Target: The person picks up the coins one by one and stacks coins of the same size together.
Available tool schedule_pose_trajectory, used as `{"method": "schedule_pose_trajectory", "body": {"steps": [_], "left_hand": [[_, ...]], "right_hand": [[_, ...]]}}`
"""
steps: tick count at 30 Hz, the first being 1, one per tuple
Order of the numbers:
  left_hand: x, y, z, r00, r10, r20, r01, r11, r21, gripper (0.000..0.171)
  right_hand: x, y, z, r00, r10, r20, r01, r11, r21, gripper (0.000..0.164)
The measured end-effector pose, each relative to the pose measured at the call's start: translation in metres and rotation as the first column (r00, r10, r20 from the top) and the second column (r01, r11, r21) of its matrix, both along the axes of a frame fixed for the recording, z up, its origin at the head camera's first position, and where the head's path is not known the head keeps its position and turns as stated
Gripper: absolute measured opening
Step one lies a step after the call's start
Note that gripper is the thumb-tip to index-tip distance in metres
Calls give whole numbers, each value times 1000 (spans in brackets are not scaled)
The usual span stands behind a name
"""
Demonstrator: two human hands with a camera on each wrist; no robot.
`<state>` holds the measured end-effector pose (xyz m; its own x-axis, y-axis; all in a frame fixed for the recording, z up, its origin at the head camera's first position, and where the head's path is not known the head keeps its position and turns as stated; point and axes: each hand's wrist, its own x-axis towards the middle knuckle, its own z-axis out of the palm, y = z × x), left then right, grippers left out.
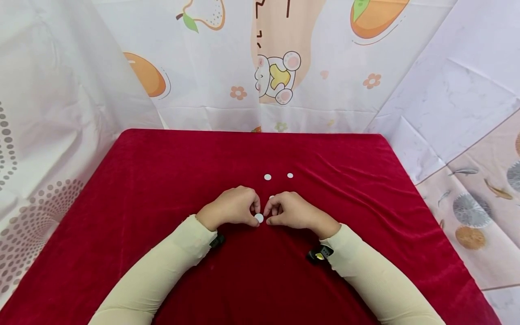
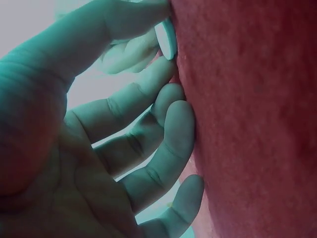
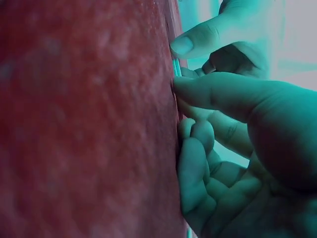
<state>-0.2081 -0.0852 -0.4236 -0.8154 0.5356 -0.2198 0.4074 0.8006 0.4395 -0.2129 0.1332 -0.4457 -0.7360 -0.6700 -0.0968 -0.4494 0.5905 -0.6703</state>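
Note:
A small white disc [image 1: 258,218] lies low on the red cloth between the two hands. The left hand [image 1: 236,206] pinches it by the edge between thumb and index finger; in the left wrist view the disc [image 2: 166,39] looks slightly tilted against the cloth. Just to its right, the right hand [image 1: 295,211] rests on the cloth, its thumb and index tips apart beside the disc and its other fingers bent, holding nothing. The right wrist view shows only a thin edge of the disc [image 3: 177,67]. Behind the right hand, another white disc [image 1: 271,197] is partly hidden.
Two more white discs, one [image 1: 267,177] farther back and another [image 1: 290,175] to its right, lie flat on the red cloth [image 1: 183,162]. Wrinkles run along the cloth's right side. A printed white curtain [image 1: 203,81] hangs behind the table.

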Motion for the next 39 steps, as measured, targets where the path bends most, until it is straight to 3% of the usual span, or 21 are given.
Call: {"method": "schedule_pose_trajectory", "body": {"steps": [8, 13, 26, 39], "left_hand": [[7, 6, 0, 990, -48, -129, 37, 995, -89, 17], [8, 7, -2, 983, -74, -169, 58, 993, -100, 16], [7, 8, -6, 977, -74, -200, 54, 993, -103, 20], [0, -5, -1, 985, -50, -162, 29, 991, -129, 20]], "right_hand": [[-3, 5, 7, 998, -43, -39, 41, 999, -29, 16], [-4, 7, 9, 996, -77, -54, 74, 996, -50, 16], [-8, 10, 7, 982, -144, -122, 142, 989, -31, 25], [-12, 14, 7, 976, -193, -98, 199, 978, 61, 34]]}}
